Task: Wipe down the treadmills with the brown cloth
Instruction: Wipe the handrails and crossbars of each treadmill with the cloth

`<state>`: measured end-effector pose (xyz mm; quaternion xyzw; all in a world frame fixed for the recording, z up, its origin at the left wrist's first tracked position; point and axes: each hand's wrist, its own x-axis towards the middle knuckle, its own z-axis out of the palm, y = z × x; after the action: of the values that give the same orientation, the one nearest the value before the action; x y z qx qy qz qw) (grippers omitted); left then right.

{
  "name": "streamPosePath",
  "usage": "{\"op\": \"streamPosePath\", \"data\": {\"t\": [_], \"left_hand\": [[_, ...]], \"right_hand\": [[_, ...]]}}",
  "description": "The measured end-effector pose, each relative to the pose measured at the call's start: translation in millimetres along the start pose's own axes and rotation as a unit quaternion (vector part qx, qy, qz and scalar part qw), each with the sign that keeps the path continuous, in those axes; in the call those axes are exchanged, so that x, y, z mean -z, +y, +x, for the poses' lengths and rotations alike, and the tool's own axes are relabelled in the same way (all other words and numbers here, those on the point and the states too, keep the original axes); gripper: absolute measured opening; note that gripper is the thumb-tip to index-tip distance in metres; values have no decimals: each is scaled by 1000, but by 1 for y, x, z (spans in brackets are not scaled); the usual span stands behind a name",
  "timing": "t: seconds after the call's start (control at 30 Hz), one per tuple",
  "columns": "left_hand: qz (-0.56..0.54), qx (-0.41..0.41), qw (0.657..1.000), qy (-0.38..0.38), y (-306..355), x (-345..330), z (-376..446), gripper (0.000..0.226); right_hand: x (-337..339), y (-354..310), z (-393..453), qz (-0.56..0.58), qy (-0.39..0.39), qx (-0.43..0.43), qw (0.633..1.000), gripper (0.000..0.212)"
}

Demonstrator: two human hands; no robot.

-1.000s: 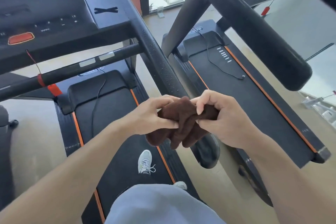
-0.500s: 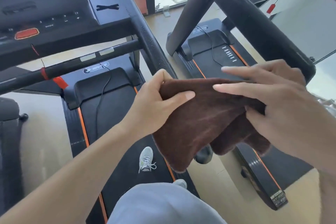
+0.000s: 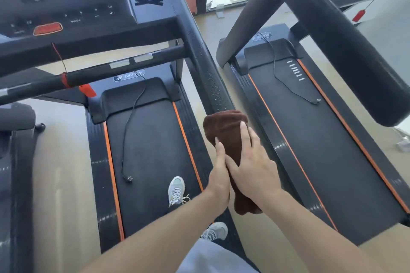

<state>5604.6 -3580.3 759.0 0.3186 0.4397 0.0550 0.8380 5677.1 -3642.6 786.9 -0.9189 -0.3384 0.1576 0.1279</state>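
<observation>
The brown cloth (image 3: 228,137) drapes over the lower end of the treadmill handrail (image 3: 204,62), whose long axis runs toward 11 o'clock. Both hands press it with fingers straight: the right hand (image 3: 253,166) on top, the left hand (image 3: 219,175) at its 9 o'clock flank.

Handrail (image 3: 206,68) end hidden under brown cloth (image 3: 226,126); console (image 3: 66,6) text blurred.
</observation>
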Motion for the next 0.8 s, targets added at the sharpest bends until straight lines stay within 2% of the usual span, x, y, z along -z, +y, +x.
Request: {"op": "streamPosePath", "data": {"t": [0.13,0.23,0.33,0.37,0.43,0.5,0.57,0.7,0.8], "left_hand": [[9,-66,998,7,25,-9,18,74],[100,-147,983,41,59,-17,38,96],[158,-234,958,51,94,-27,66,59],[167,-256,951,39,105,-26,74,57],[212,-283,935,38,124,-18,97,76],[270,-306,913,26,147,-9,119,101],[337,-337,879,18,174,-4,140,111],[441,-388,808,33,233,-4,184,102],[472,-387,790,50,274,-7,217,86]], "right_hand": [[-7,-14,24,-46,37,4,998,83],[5,-23,62,85,-10,-14,996,80],[13,-34,110,157,-40,-26,986,70],[14,-39,123,160,-43,-27,986,68],[15,-51,149,169,-47,-28,984,67],[15,-62,178,192,-48,-26,980,65],[16,-72,215,228,-53,-31,972,56],[24,-88,286,330,-85,-50,939,43],[26,-101,335,365,-100,-102,920,32]]}}
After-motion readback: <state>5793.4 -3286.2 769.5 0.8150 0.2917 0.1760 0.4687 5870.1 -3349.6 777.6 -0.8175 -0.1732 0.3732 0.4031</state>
